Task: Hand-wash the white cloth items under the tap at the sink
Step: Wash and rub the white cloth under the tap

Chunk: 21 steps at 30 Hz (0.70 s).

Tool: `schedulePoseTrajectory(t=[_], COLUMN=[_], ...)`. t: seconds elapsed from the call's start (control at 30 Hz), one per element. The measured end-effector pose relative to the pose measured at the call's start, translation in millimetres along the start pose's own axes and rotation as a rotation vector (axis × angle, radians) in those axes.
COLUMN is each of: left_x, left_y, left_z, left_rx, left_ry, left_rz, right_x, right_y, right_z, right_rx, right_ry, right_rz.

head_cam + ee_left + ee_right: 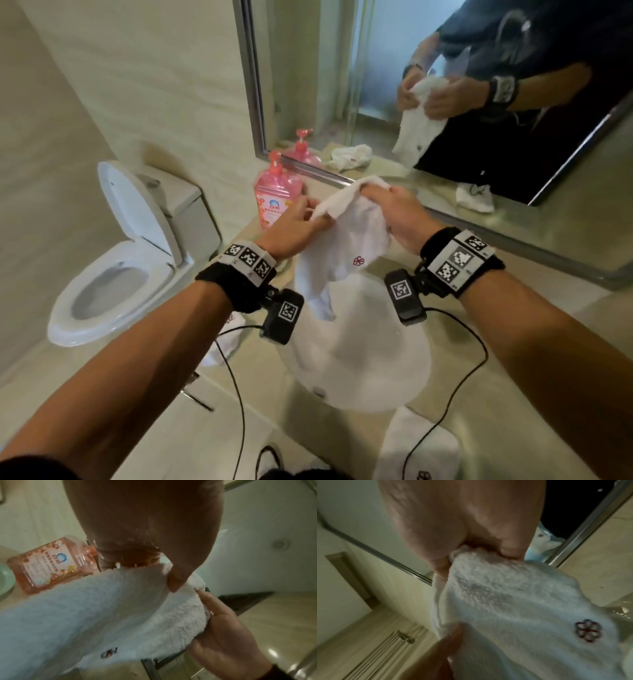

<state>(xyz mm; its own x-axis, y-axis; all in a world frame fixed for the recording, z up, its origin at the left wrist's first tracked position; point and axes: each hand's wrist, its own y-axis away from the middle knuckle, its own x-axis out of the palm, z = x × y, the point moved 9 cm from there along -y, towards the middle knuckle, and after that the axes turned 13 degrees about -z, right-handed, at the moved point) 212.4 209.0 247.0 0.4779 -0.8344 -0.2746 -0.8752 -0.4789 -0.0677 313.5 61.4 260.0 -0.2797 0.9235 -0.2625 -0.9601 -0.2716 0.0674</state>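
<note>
A white terry towel (346, 246) with a small red flower mark hangs above the white sink basin (370, 373). My left hand (317, 214) pinches its upper left edge; the left wrist view shows the thumb of the left hand (171, 577) pressed onto the towel (102, 608). My right hand (373, 192) grips the bunched top corner, and in the right wrist view the right hand (471, 551) is curled round the towel (513, 601). The towel hides the tap.
A pink pump bottle (275, 202) stands on the counter left of the towel. More white cloths lie at the sink's left (226, 339) and near right (418, 448). The mirror frame (513, 236) runs behind. An open toilet (113, 260) stands at the left.
</note>
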Motion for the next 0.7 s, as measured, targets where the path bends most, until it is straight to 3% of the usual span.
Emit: schedulePoseTrajectory(t=[0.07, 0.13, 0.2, 0.27, 0.33, 0.47, 0.53, 0.63, 0.7], left_x=[3, 4, 6, 5, 3, -2, -5, -4, -9], left_y=[6, 13, 18, 20, 21, 25, 28, 32, 35], left_z=[-6, -10, -15, -20, -22, -21, -23, -17, -11], left_rx=[0.029, 0.058, 0.087, 0.087, 0.039, -0.013, 0.009, -0.038, -0.102], left_ry=[-0.03, -0.087, -0.126, -0.099, -0.043, 0.005, -0.012, 0.011, 0.025], left_rz=[0.048, 0.074, 0.063, 0.038, 0.0, -0.051, -0.056, 0.069, 0.118], right_x=[-5, -8, -15, -13, 7, 35, 49, 44, 43], right_y=[1, 1, 1, 9, 18, 39, 47, 45, 43], right_z=[4, 16, 21, 26, 24, 21, 23, 31, 32], right_rx=[-0.027, -0.158, -0.271, -0.308, -0.29, -0.098, -0.121, -0.322, -0.343], right_ry=[-0.02, 0.144, 0.419, 0.495, 0.43, 0.155, 0.138, 0.312, 0.303], right_rz=[0.004, -0.026, -0.174, -0.266, -0.165, 0.081, 0.182, 0.053, 0.062])
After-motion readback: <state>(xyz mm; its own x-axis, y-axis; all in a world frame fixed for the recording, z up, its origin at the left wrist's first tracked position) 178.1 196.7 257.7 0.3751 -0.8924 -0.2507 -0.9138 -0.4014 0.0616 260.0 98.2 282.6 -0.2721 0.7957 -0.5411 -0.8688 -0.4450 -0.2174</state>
